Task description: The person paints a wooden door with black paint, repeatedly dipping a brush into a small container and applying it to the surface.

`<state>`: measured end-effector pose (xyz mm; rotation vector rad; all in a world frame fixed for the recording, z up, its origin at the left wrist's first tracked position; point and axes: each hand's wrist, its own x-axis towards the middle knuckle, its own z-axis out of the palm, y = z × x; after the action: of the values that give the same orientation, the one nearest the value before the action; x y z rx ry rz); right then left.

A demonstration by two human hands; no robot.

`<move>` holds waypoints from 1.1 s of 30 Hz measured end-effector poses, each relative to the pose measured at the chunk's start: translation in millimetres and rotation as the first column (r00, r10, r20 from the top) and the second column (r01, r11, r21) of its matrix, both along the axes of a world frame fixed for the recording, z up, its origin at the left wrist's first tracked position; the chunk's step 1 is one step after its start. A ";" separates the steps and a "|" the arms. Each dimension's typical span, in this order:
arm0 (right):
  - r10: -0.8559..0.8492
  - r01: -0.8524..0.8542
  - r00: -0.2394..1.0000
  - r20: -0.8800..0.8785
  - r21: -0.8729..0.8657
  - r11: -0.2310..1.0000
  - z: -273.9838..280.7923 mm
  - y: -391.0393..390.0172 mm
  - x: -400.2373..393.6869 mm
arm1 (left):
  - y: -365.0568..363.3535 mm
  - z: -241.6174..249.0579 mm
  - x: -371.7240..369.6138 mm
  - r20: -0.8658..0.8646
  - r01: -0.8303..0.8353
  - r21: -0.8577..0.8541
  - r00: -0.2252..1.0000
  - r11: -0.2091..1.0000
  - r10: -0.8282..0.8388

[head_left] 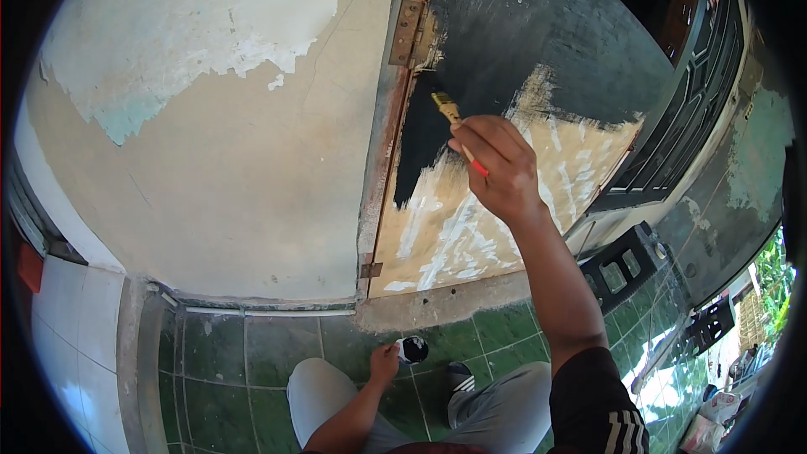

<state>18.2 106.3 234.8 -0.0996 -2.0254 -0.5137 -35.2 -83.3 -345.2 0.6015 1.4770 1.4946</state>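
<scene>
My right hand (pixel 498 170), near the middle of the frame, is closed around a paintbrush (pixel 458 129); its bristles touch the door (pixel 471 227) just below the upper hinge (pixel 407 32). The door's upper part is black, its lower part bare wood with white streaks. At the bottom centre, my left hand (pixel 385 363) is curled around a small cup (pixel 413 349) of black paint, held above the green floor tiles (pixel 218 370) between my knees. The peeling wall (pixel 210 118) fills the upper left.
</scene>
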 end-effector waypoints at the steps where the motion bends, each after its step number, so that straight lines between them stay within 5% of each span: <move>1: 0.007 -0.007 1.000 0.012 0.007 1.000 0.1 -0.3 0.0 | 0.0 4.4 -0.6 -0.027 0.027 -0.024 0.999 0.999 -0.028; 5: -0.027 0.021 0.997 -0.071 -0.078 0.997 1.5 10.9 14.2 | -2.2 -2.1 -5.7 -0.152 0.073 -0.062 0.985 0.995 -0.082; 9: -0.020 -0.148 0.833 -0.553 -0.257 0.955 25.3 1.3 2.6 | -2.9 13.9 -2.1 -0.004 -0.006 -0.049 1.000 0.999 0.005; 12: 0.033 -0.642 0.570 -0.821 -0.420 0.641 26.1 15.0 -25.1 | -1.8 10.1 -1.4 -0.050 0.006 -0.039 0.999 0.999 -0.007; 16: -0.106 -0.504 0.694 -0.712 -0.586 0.634 -28.4 25.3 -30.0 | 0.3 8.5 -3.5 -0.102 0.032 -0.040 0.994 0.999 -0.036; 19: -0.110 -0.489 0.780 -0.617 -0.709 0.509 -49.7 21.0 -14.1 | -4.7 8.2 -2.1 -0.048 0.011 -0.025 0.999 1.000 -0.012; 23: -0.191 -0.243 0.871 -0.453 -0.733 0.635 10.0 21.5 -5.0 | -5.5 10.8 -3.4 -0.040 0.012 -0.013 0.999 1.000 -0.012; 28: -0.033 -0.466 0.694 -0.719 -0.484 0.741 77.3 49.2 -11.5 | -1.7 5.9 -2.8 -0.021 -0.020 -0.007 1.000 1.000 0.020; 31: -0.119 -0.337 0.674 -0.729 -0.447 0.828 62.5 36.6 -10.7 | -3.3 6.4 -4.7 -0.060 0.013 -0.041 0.998 0.999 -0.016; 33: -0.129 -0.332 0.771 -0.623 -0.567 0.754 22.7 35.0 -9.0 | -4.9 13.5 -6.9 -0.060 0.063 -0.095 0.996 0.993 -0.069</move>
<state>9.2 141.3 257.5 -0.5130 -1.4217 0.3242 -42.1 -88.2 -331.7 0.6406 1.5517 1.3587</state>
